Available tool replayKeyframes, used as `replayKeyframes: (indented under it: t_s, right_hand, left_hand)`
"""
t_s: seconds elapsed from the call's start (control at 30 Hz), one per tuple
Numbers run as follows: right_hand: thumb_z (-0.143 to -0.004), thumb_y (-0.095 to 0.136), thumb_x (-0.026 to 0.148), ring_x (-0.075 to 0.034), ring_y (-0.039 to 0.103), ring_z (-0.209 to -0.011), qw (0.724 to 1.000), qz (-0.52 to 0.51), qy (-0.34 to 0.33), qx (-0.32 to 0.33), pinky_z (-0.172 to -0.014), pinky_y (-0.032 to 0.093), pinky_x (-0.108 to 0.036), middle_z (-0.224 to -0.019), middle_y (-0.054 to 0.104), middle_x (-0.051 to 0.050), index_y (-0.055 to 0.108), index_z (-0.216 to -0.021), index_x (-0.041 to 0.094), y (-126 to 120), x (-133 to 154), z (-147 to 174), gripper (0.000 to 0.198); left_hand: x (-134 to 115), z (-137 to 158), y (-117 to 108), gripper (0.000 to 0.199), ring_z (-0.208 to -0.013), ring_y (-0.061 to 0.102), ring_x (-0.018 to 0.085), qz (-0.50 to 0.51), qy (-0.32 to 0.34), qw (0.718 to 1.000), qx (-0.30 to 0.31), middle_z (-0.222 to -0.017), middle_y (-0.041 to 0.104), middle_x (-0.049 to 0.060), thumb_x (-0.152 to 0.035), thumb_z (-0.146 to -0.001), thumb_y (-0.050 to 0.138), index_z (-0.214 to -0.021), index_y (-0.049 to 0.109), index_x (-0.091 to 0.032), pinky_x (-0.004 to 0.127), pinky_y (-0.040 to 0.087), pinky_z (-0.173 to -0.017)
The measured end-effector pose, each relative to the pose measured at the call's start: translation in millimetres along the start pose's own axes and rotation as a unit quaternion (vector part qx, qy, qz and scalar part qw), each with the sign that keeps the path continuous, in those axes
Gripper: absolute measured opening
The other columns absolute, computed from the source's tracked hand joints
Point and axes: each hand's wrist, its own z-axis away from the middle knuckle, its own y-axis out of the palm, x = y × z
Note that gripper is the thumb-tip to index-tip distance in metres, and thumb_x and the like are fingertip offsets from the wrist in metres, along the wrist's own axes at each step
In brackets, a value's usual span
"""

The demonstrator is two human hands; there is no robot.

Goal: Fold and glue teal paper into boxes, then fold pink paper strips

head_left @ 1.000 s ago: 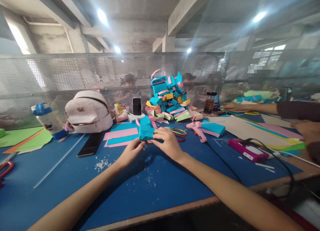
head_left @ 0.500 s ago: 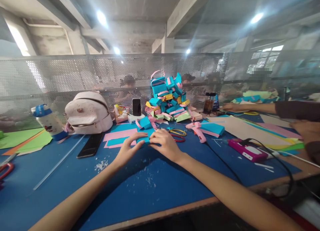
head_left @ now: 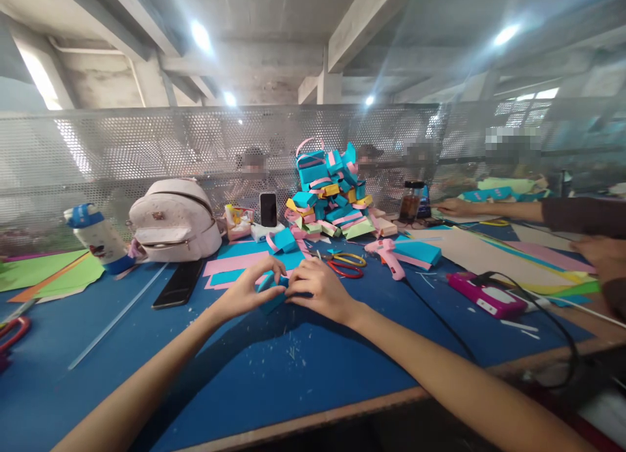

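Blue paper piece point(head_left: 272, 302) sits nearer than a second ago, pinched between curled left hand point(head_left: 249, 287) and right hand point(head_left: 320, 289).

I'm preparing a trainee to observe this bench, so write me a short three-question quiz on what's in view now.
1. True or false: the left hand is holding scissors.

2. Which item lies flat just in front of the pale backpack?
a) a drinking bottle
b) a dark phone
c) a power strip

3. Short answer: what colour is the glue gun, which lies farther right than the person's right hand?

Key
1. False; it holds a blue paper piece.
2. b
3. Pink
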Motion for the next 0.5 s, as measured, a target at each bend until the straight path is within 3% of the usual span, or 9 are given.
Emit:
replayKeyframes:
  t_s: [0.17,0.3,0.5]
  right_hand:
    - [-0.088,0.071,0.032,-0.019,0.058,-0.085,1.000,-0.007,-0.013,0.006,-0.079,0.038,-0.034,-0.089,0.071,0.000,0.073,-0.087,0.024,3.2,0.8,0.6,0.008]
    - [-0.086,0.073,0.032,-0.020,0.059,-0.085,1.000,-0.012,-0.008,0.004,-0.078,0.038,-0.035,-0.087,0.071,-0.001,0.073,-0.090,0.024,5.3,-1.0,1.5,0.009]
    - [-0.083,0.077,0.028,-0.020,0.061,-0.087,0.999,-0.031,0.008,-0.002,-0.081,0.039,-0.035,-0.090,0.071,-0.001,0.074,-0.092,0.025,5.3,-0.8,2.3,0.010]
  left_hand:
    - [-0.8,0.1,-4.5,0.016,-0.110,0.052,0.027,-0.041,0.008,0.998,0.052,-0.114,0.054,0.008,-0.035,-0.083,0.071,-0.086,0.066,-0.020,0.042,0.039,-0.102]
    - [1.9,0.3,-6.0,0.017,-0.121,0.047,0.029,-0.039,0.010,0.997,0.070,-0.125,0.054,0.009,-0.036,-0.089,0.064,-0.082,0.069,-0.022,0.046,0.033,-0.109]
    - [3.9,1.7,-5.6,0.024,-0.123,0.051,0.028,-0.011,0.006,0.996,0.083,-0.123,0.058,0.009,-0.038,-0.095,0.054,-0.085,0.069,-0.022,0.045,0.036,-0.109]
